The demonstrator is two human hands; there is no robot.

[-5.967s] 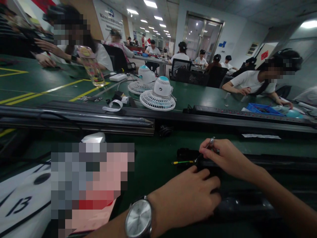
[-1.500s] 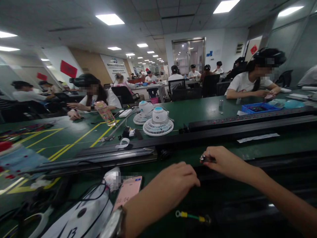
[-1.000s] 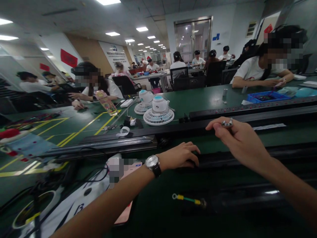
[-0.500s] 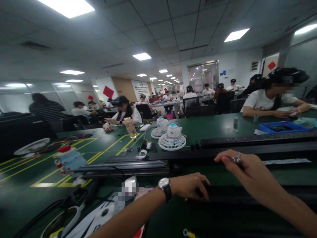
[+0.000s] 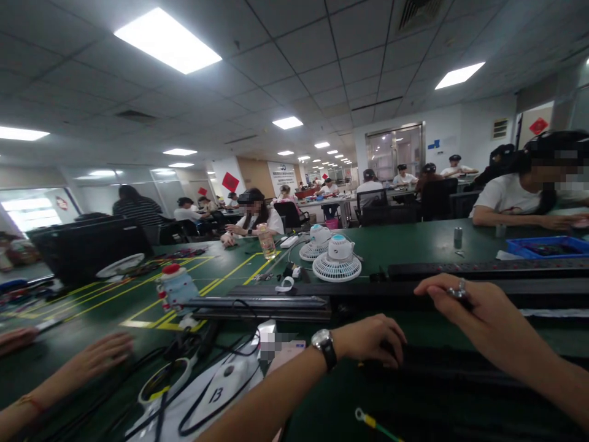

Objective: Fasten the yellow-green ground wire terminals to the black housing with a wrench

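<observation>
My left hand (image 5: pixel 373 339), a watch (image 5: pixel 324 345) on its wrist, lies on a long black bar (image 5: pixel 427 368) on the green bench, fingers curled down over the bar's near end. My right hand (image 5: pixel 473 310) hovers a little above and to the right of it, thumb and forefinger pinched on a small silvery metal piece (image 5: pixel 458 290). A green wire with yellow sleeve and ring terminal (image 5: pixel 369 422) lies on the bench below my left hand, touched by neither hand.
Another person's hand (image 5: pixel 99 357) rests at lower left by tangled black cables (image 5: pixel 184 374) and a white sheet marked 13 (image 5: pixel 221 393). Two small fans (image 5: pixel 337 261), a bottle (image 5: pixel 264 240), a black rail (image 5: pixel 276 302), a power strip (image 5: pixel 483 268) and a blue tray (image 5: pixel 550 247) lie beyond. Seated people surround the benches.
The view has tilted upward and leftward. My right hand rose off the bar with the metal piece and now hovers. My left hand stays on the bar. Another person's hand appeared lower left.
</observation>
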